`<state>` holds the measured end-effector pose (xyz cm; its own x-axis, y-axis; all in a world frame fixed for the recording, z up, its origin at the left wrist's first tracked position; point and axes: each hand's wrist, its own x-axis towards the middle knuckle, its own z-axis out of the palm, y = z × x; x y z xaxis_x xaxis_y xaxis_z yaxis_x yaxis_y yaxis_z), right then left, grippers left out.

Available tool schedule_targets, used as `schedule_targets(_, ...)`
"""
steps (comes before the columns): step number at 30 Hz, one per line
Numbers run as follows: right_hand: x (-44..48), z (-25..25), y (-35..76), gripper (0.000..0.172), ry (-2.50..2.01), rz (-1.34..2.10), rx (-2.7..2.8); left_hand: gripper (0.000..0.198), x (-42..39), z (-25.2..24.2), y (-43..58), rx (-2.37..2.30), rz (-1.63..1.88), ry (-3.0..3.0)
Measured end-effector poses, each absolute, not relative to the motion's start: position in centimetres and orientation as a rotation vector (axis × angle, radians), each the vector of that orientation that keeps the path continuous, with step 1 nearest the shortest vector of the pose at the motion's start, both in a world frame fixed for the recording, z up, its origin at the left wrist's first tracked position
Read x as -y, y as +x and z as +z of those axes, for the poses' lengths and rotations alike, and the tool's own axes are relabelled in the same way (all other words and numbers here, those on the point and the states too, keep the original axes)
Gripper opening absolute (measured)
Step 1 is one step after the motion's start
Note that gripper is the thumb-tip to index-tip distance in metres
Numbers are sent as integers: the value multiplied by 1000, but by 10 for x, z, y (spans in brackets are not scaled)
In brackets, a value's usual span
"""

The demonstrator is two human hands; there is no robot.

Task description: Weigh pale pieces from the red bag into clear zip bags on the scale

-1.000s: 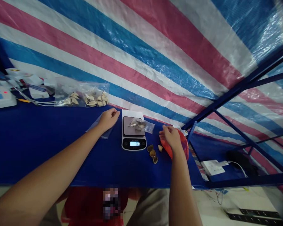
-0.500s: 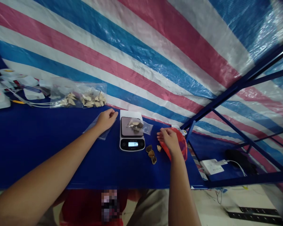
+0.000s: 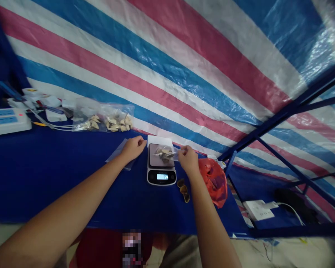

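Observation:
A kitchen scale [image 3: 162, 178] with a lit display stands on the blue table. On its pan lies a clear zip bag [image 3: 165, 152] with several pale and brown dried pieces inside. My right hand [image 3: 188, 159] pinches the bag's right end. Left of the scale, my left hand [image 3: 134, 147] is closed with curled fingers, and whatever they hold, if anything, is hidden. It rests by a flat clear bag [image 3: 116, 152], partly under the wrist. Several brown dried pieces [image 3: 183, 190] lie right of the scale. Beside my right wrist sits a crumpled red plastic bag [image 3: 214, 182].
Clear bags of pale pieces [image 3: 118, 122] lie along the back, left of the scale. A white power strip [image 3: 8, 121] and cables are at the far left. Another power strip [image 3: 258, 210] sits at the right. Blue metal bars [image 3: 251, 130] rise at the right edge.
My right hand has moved left from the red bag to the end of the bag on the scale. The view has shifted slightly. My left hand stays beside the scale.

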<state>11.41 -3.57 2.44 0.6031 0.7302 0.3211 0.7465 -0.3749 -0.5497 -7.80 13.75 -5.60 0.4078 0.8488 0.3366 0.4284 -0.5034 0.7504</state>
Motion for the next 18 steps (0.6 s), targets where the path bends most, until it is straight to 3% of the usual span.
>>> schedule_targets(3,4,61,105,23,-2083,-253,1462,27,-135,-53,-79,-1141,884,2173)
schedule_targets(8,-68,118,92,26,-1818,-222,1893,31,-131,-48,-81,-1159,754,2274)
schedule_targets(14,-169,109,46,32,-1826,-121,2034,35,-125,-43,-86,-1003,628,2451)
schedule_targets(18,-166,98,-11,32,-1786,-269,2039,34,-126,-44,-90,-953,662,2436)
